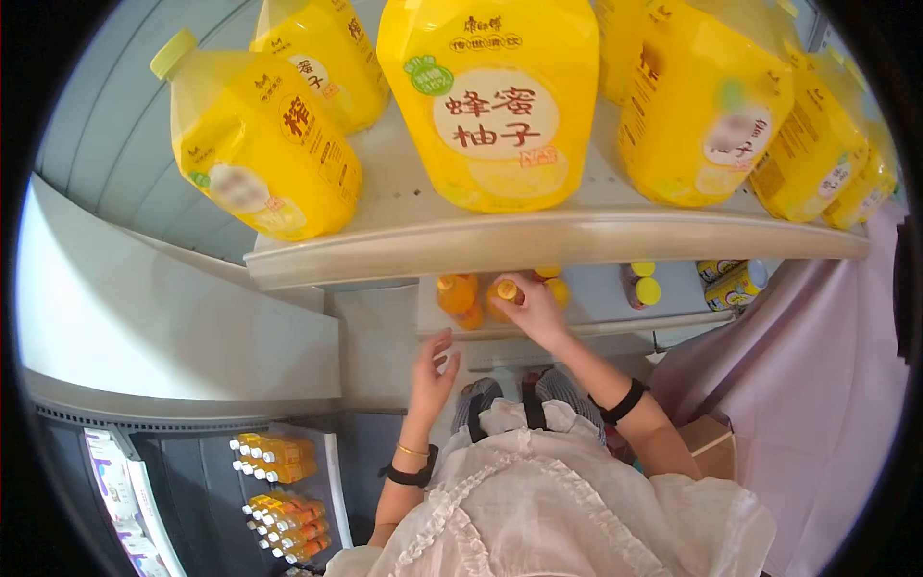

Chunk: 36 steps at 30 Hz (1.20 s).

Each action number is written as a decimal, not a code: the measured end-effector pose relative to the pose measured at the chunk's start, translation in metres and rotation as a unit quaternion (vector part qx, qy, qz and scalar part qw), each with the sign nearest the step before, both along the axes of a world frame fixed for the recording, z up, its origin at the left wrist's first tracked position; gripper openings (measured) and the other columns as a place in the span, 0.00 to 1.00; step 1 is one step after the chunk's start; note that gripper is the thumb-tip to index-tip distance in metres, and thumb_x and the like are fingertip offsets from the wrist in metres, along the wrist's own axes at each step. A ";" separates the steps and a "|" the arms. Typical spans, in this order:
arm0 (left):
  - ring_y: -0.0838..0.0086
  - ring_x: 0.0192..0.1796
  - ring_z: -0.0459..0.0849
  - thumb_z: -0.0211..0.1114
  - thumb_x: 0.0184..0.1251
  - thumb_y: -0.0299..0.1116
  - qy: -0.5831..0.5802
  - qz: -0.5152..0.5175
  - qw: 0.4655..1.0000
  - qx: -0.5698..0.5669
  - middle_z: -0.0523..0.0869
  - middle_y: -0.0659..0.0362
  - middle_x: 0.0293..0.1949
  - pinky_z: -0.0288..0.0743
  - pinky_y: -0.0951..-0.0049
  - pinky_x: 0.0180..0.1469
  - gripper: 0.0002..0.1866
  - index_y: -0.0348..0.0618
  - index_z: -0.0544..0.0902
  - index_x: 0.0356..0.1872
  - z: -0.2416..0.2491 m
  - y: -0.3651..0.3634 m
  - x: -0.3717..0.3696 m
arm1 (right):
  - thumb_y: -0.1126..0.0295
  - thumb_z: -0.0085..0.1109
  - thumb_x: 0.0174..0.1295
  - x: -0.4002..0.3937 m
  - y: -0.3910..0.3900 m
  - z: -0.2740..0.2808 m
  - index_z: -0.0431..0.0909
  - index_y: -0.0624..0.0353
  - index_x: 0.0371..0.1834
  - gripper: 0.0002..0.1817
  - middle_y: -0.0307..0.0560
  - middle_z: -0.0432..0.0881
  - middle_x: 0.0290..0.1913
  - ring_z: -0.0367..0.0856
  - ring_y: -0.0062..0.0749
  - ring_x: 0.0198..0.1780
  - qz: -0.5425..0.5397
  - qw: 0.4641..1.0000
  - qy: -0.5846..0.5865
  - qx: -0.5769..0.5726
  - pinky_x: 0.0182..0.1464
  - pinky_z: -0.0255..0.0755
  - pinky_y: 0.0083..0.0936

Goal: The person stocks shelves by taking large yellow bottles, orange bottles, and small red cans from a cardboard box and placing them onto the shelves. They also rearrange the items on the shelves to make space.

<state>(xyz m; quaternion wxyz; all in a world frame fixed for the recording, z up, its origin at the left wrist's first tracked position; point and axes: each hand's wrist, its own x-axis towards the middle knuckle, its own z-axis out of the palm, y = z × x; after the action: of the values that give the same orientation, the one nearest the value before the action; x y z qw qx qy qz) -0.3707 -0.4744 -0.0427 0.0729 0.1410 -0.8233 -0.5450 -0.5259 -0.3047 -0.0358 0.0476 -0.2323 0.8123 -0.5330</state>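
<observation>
My right hand (538, 315) is closed around the top of an orange drink bottle (507, 290) on the lower shelf. To its left stands another orange bottle (456, 293). My left hand (436, 373) is raised in front of the shelf edge, fingers apart and a little curled, holding nothing. It is nearest to that left bottle, without touching it. Beyond my right hand, a yellow-orange bottle (555, 290) shows in part. The lower part of the bottle in my right hand is hidden.
Large yellow jugs (495, 106) fill the upper shelf (538, 236), which overhangs my hands. Farther right on the lower shelf are yellow-lidded jars (646, 288) and yellow cans (735, 287). A pink cloth (798, 356) hangs at the right. Several orange bottles (288, 524) stand on a rack at lower left.
</observation>
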 end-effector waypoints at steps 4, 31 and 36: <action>0.61 0.61 0.75 0.62 0.63 0.24 0.002 0.028 1.000 0.015 0.73 0.51 0.62 0.77 0.66 0.52 0.25 0.41 0.68 0.61 -0.003 -0.030 -0.017 | 0.59 0.62 0.56 -0.022 -0.022 -0.029 0.77 0.61 0.49 0.21 0.56 0.81 0.32 0.81 0.49 0.36 -0.028 0.996 0.089 0.012 0.41 0.74 0.37; 0.67 0.52 0.79 0.67 0.61 0.33 0.032 -0.148 0.988 0.027 0.84 0.53 0.47 0.69 0.70 0.57 0.20 0.34 0.77 0.52 -0.015 -0.048 -0.096 | 0.60 0.58 0.60 -0.045 -0.040 0.039 0.74 0.61 0.53 0.21 0.57 0.77 0.54 0.73 0.47 0.58 -0.069 0.996 0.053 0.018 0.59 0.66 0.38; 0.66 0.61 0.73 0.68 0.61 0.34 0.045 -0.177 0.983 -0.003 0.74 0.49 0.59 0.66 0.68 0.61 0.31 0.33 0.65 0.62 -0.018 -0.054 -0.094 | 0.60 0.58 0.61 -0.047 -0.038 0.065 0.74 0.61 0.54 0.22 0.57 0.77 0.55 0.73 0.47 0.58 -0.046 0.998 0.016 0.040 0.59 0.66 0.38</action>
<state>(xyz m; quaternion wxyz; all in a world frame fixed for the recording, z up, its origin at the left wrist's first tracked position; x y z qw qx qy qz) -0.4648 -0.5280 -0.0603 0.0131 -0.0320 -0.8327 -0.5526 -0.5733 -0.3428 0.0288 0.0192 -0.2007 0.8433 -0.4983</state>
